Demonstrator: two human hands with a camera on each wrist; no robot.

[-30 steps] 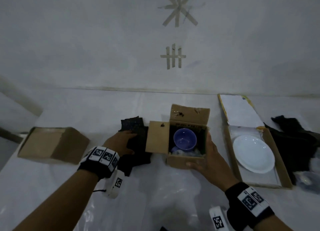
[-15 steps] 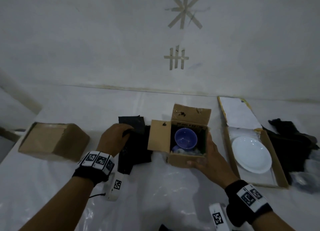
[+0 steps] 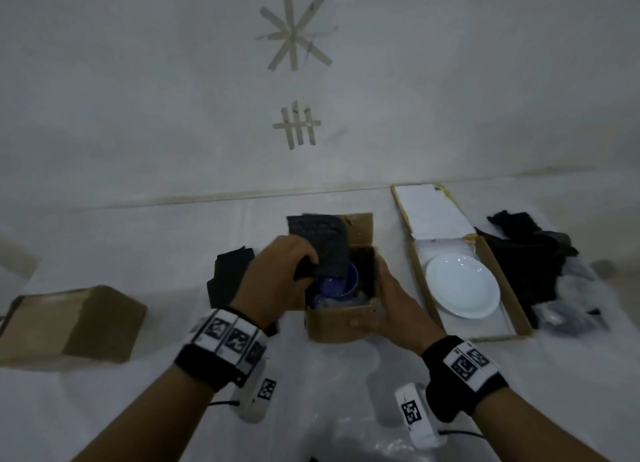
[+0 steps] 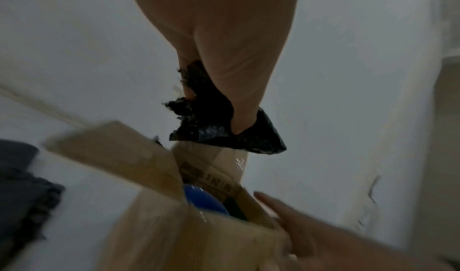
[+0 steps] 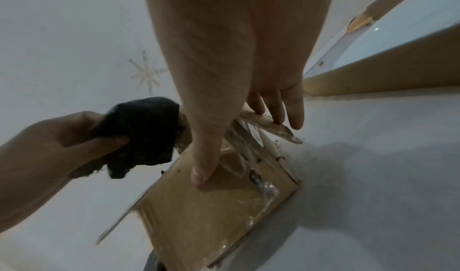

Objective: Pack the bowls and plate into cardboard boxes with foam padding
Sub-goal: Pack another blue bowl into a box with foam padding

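A small open cardboard box (image 3: pixel 337 324) stands at the table's middle with a blue bowl (image 3: pixel 337 283) inside it. My left hand (image 3: pixel 277 278) pinches a sheet of black foam (image 3: pixel 322 245) and holds it over the box's opening, partly covering the bowl. In the left wrist view the black foam (image 4: pixel 224 129) hangs from my fingers above the box (image 4: pixel 174 226) and the blue bowl (image 4: pixel 204 200). My right hand (image 3: pixel 391 309) grips the box's near right corner, thumb on the front wall (image 5: pixel 199 206). A white plate (image 3: pixel 462 285) lies in a flat open box (image 3: pixel 498 264) to the right.
A closed cardboard box (image 3: pixel 72 323) sits at the left. More black foam (image 3: pixel 227 278) lies left of the small box, and a dark heap of foam (image 3: pixel 533 253) lies right of the plate box. The white wall (image 3: pixel 311 80) rises just behind the table.
My left hand lifted a black foam sheet off the pile at the left and carried it right, over the bowl's box. The right hand stayed on the box.
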